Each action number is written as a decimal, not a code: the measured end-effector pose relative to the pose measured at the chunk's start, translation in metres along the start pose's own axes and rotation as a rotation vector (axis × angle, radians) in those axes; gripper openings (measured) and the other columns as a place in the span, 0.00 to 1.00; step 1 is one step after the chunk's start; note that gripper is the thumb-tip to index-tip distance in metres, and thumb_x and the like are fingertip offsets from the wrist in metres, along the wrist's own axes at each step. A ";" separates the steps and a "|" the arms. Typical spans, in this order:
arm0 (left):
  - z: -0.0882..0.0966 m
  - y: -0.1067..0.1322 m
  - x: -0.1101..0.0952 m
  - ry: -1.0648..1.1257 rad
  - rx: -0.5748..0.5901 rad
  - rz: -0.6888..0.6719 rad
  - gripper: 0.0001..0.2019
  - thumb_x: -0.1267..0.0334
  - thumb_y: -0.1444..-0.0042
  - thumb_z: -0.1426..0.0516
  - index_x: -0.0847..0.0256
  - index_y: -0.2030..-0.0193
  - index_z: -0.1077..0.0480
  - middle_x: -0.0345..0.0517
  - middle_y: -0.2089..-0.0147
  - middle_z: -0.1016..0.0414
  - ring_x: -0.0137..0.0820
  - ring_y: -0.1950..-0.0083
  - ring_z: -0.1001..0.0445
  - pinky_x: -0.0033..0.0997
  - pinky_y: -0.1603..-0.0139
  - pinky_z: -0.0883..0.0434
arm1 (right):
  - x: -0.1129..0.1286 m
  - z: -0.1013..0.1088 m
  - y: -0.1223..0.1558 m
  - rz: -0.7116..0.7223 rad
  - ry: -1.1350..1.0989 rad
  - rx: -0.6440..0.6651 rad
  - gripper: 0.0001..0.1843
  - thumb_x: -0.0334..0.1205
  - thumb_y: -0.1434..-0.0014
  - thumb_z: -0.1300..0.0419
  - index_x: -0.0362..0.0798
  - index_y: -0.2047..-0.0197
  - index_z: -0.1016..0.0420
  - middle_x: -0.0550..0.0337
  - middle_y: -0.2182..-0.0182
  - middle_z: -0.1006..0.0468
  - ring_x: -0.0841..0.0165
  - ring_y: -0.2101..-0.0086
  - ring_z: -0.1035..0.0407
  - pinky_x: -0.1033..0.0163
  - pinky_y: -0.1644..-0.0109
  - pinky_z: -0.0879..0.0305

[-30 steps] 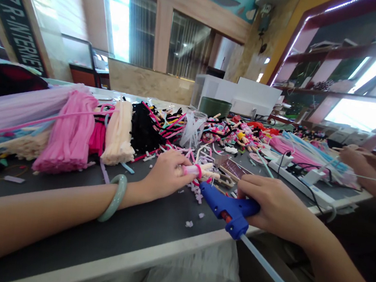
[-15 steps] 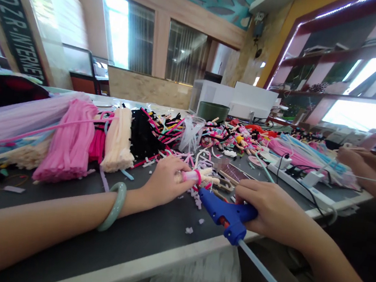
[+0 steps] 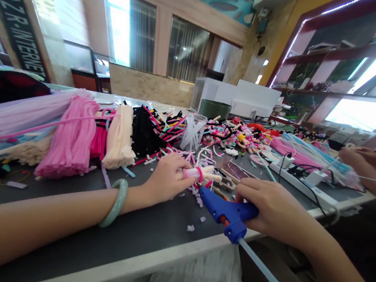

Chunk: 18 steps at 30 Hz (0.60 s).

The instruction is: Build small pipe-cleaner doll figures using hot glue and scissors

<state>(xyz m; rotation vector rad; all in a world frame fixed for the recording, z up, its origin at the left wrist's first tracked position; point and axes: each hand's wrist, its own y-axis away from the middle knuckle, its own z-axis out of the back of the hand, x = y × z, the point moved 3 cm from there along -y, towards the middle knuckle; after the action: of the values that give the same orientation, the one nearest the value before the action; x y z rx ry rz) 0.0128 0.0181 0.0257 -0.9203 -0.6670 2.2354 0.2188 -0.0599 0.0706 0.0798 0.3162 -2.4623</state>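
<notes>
Blue glue gun [image 3: 226, 210] in right hand's [image 3: 271, 209] closed grip, nozzle beside doll [image 3: 207, 174] in left hand's [image 3: 166, 180] pinch.

- I read bare table [image 3: 149, 240] along the near edge, below the left hand [image 3: 166, 179]; only small scraps lie there.
- Beyond it, bundles of strips [image 3: 72, 141] and a clear cup [image 3: 192, 132] block the far side.
- A power strip [image 3: 301, 183] with cables and a co-worker's hand [image 3: 356, 158] close the right side.
- The glue gun [image 3: 224, 210] in the right hand [image 3: 268, 209] and the doll [image 3: 204, 173] in the left fill the gap between them.
</notes>
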 end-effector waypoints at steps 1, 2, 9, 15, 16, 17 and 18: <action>0.000 0.000 0.001 -0.001 -0.004 0.004 0.08 0.57 0.51 0.40 0.61 0.71 0.27 0.45 0.68 0.26 0.33 0.64 0.30 0.32 0.61 0.34 | 0.000 0.000 0.000 0.002 -0.001 -0.002 0.04 0.31 0.53 0.43 0.48 0.70 0.31 0.60 0.72 0.29 0.68 0.72 0.35 0.65 0.67 0.44; 0.000 0.000 0.001 -0.002 -0.008 0.007 0.08 0.57 0.51 0.40 0.61 0.71 0.27 0.45 0.68 0.26 0.33 0.64 0.30 0.32 0.61 0.34 | 0.000 0.000 0.000 0.004 -0.001 -0.002 0.05 0.31 0.54 0.43 0.48 0.70 0.30 0.60 0.72 0.29 0.68 0.72 0.35 0.65 0.67 0.44; 0.000 0.000 0.002 0.014 -0.001 0.040 0.08 0.58 0.51 0.40 0.60 0.71 0.27 0.43 0.69 0.26 0.33 0.64 0.29 0.31 0.62 0.34 | 0.000 0.002 -0.001 -0.009 -0.023 -0.012 0.08 0.31 0.54 0.43 0.48 0.67 0.28 0.60 0.71 0.28 0.69 0.71 0.34 0.65 0.67 0.43; 0.002 -0.001 0.001 0.037 0.005 0.102 0.08 0.58 0.52 0.40 0.60 0.72 0.27 0.43 0.69 0.24 0.35 0.64 0.28 0.32 0.61 0.34 | 0.002 0.004 0.001 0.006 -0.008 -0.033 0.07 0.32 0.51 0.42 0.48 0.66 0.27 0.60 0.70 0.27 0.68 0.70 0.33 0.65 0.66 0.42; 0.002 -0.001 0.001 0.050 0.009 0.121 0.08 0.57 0.52 0.40 0.59 0.72 0.27 0.42 0.69 0.23 0.35 0.64 0.27 0.32 0.61 0.34 | 0.002 0.004 0.001 0.008 0.004 -0.039 0.06 0.33 0.51 0.41 0.48 0.67 0.27 0.60 0.71 0.27 0.68 0.70 0.33 0.65 0.66 0.42; 0.002 -0.001 0.001 0.070 0.021 0.148 0.09 0.56 0.51 0.41 0.59 0.73 0.27 0.42 0.72 0.24 0.35 0.65 0.27 0.32 0.61 0.34 | 0.002 0.004 0.001 0.010 0.015 -0.044 0.05 0.35 0.50 0.41 0.48 0.67 0.27 0.60 0.71 0.27 0.67 0.70 0.33 0.64 0.66 0.42; 0.002 -0.001 0.001 0.099 0.043 0.181 0.10 0.56 0.50 0.42 0.59 0.73 0.27 0.40 0.75 0.24 0.34 0.67 0.27 0.31 0.62 0.35 | 0.002 0.003 0.001 0.013 0.025 -0.048 0.05 0.36 0.50 0.40 0.48 0.67 0.27 0.59 0.71 0.27 0.67 0.70 0.33 0.64 0.66 0.42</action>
<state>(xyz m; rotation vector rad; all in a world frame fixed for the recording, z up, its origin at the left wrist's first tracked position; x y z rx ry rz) 0.0111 0.0190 0.0275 -1.1002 -0.5067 2.3343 0.2174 -0.0628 0.0734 0.0920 0.3845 -2.4415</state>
